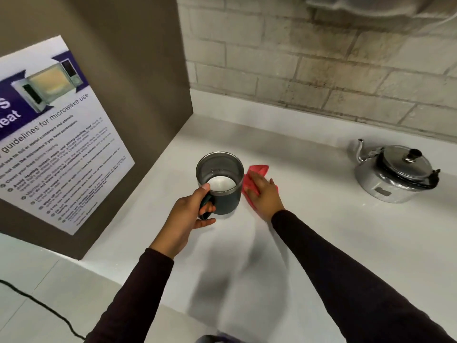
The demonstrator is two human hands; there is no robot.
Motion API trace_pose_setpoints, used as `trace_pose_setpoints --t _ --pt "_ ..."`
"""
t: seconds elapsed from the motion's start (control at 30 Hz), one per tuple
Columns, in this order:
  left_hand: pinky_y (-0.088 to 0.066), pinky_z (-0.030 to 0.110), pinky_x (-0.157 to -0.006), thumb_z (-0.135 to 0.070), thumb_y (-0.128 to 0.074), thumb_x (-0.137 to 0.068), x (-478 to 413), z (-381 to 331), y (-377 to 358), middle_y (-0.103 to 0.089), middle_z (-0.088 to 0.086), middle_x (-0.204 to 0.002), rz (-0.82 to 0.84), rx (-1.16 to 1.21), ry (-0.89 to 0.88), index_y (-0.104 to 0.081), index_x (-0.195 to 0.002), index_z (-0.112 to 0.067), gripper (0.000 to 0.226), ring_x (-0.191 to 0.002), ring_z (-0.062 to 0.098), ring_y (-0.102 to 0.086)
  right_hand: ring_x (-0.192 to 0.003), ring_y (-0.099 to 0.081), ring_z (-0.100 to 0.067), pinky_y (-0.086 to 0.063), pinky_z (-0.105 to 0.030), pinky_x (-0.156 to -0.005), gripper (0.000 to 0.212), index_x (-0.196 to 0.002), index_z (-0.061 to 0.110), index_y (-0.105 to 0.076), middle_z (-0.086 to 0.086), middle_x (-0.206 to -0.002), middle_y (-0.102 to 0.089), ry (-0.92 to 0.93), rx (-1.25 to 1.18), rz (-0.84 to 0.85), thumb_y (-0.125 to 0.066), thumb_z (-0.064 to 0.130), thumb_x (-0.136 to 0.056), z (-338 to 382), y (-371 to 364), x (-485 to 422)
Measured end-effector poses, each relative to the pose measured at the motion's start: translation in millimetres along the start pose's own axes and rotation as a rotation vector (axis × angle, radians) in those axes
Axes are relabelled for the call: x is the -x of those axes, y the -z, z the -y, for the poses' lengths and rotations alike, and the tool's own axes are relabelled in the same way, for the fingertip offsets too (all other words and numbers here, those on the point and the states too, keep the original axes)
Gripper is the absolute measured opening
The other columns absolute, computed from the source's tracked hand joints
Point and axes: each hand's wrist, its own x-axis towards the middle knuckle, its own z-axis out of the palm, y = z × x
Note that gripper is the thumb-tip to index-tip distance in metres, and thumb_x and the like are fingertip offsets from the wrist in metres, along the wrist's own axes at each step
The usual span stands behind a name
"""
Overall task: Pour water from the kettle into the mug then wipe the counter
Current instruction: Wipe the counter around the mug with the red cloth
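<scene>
While the left hand gripped the mug, apparently filled, the right pressed flat on the cloth, wiping the table; kettle set aside.

At frame centre a dark green mug with a steel interior stands upright, liquid inside. A red cloth lies flat just right of it on the white counter. The lidded metal kettle sits far right.
</scene>
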Motion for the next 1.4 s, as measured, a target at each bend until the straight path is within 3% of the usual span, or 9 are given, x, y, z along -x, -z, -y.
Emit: trace_pose_setpoints --t 0.13,0.2,0.33,0.5,0.67,0.8,1.17,1.3,1.4 --pt "-0.058 0.028 -0.068 -0.049 -0.046 -0.086 2.9 -3.3 2.5 -0.055 -0.001 -0.057 -0.023 -0.011 -0.033 -0.045 -0.037 -0.023 0.056 -0.072 0.014 -0.06 -0.086 -0.06 -0.025 -0.041 -0.048 -0.101 0.015 -0.097 0.026 -0.059 0.006 -0.085 -0.07 0.187 -0.087 0.135 -0.057 0.032 -0.083 42.4 -23.9 18.9" --pt "-0.059 0.035 -0.075 -0.048 -0.046 -0.087 1.7 -3.5 3.6 -0.055 -0.002 -0.055 -0.037 -0.008 -0.046 -0.042 -0.038 -0.023 0.055 -0.073 0.015 -0.059 -0.096 -0.063 -0.018 -0.048 -0.037 -0.094 0.018 -0.096 0.026 -0.068 0.003 -0.096 -0.073 0.372 -0.096 0.21 -0.06 0.037 -0.084 52.1 -26.7 37.9" --pt "-0.057 0.037 -0.08 -0.047 -0.045 -0.089 -3.4 -0.1 1.9 -0.056 -0.004 -0.053 -0.028 -0.008 -0.039 -0.043 -0.045 -0.02 0.051 -0.066 0.008 -0.063 -0.133 -0.042 -0.013 -0.021 -0.037 -0.11 0.044 -0.129 0.024 -0.054 0.002 -0.137 -0.055 0.569 0.132 0.335 -0.058 0.03 -0.085 32.1 -26.2 85.7" --pt "-0.059 0.031 -0.07 -0.045 -0.047 -0.089 -11.8 16.7 -11.7 -0.052 0.001 -0.057 -0.014 -0.002 0.027 -0.047 -0.054 -0.015 0.046 -0.069 0.014 -0.059 -0.137 -0.034 -0.009 -0.011 -0.037 -0.115 0.047 -0.131 0.022 -0.053 0.002 -0.144 -0.046 0.447 0.154 0.257 -0.059 0.032 -0.086 -10.0 -3.1 137.9" --pt "-0.056 0.033 -0.071 -0.042 -0.05 -0.089 -16.7 39.0 -30.9 -0.049 -0.004 -0.051 -0.001 0.034 0.098 -0.056 -0.063 -0.017 0.037 -0.072 0.015 -0.057 -0.135 -0.035 -0.008 -0.015 -0.043 -0.117 0.048 -0.133 0.024 -0.051 0.002 -0.143 -0.047 0.171 0.16 -0.01 -0.057 0.035 -0.086 -33.9 14.6 162.2" --pt "-0.057 0.035 -0.074 -0.04 -0.051 -0.09 -17.0 52.0 -40.4 -0.049 -0.004 -0.049 0.015 0.045 0.148 -0.059 -0.072 -0.013 0.034 -0.071 0.015 -0.056 -0.136 -0.036 -0.013 -0.004 -0.037 -0.117 0.048 -0.136 0.024 -0.047 -0.001 -0.145 -0.045 -0.088 0.184 -0.198 -0.053 0.033 -0.089 -39.2 15.3 162.0" --pt "-0.058 0.04 -0.08 -0.05 -0.048 -0.089 -23.7 49.0 -33.4 -0.055 0.009 -0.072 0.162 -0.175 0.145 -0.05 -0.063 -0.008 0.049 -0.077 0.02 -0.057 -0.135 -0.038 -0.015 -0.002 -0.036 -0.116 0.047 -0.134 0.023 -0.049 -0.002 -0.143 -0.047 -0.116 0.218 -0.248 -0.052 0.035 -0.088 -37.4 13.5 161.9" --pt "-0.046 0.032 -0.076 -0.041 -0.058 -0.086 -21.8 46.2 -23.8 -0.059 0.006 -0.085 -0.154 -0.48 -0.232 -0.056 -0.079 -0.012 0.029 -0.082 0.021 -0.055 -0.136 -0.036 -0.013 -0.003 -0.033 -0.116 0.046 -0.135 0.023 -0.048 -0.001 -0.145 -0.046 -0.128 0.213 -0.247 -0.052 0.035 -0.09 -36.5 12.7 162.6" --pt "-0.042 0.02 -0.07 -0.029 -0.058 -0.087 -8.2 35.3 -24.6 -0.058 -0.014 -0.073 -0.205 -0.285 -0.468 -0.052 -0.073 -0.03 0.015 -0.068 0.001 -0.05 -0.136 -0.037 -0.014 -0.004 -0.034 -0.117 0.046 -0.134 0.022 -0.049 -0.002 -0.144 -0.047 -0.15 0.208 -0.275 -0.054 0.032 -0.089 -36.8 13.1 163.9"
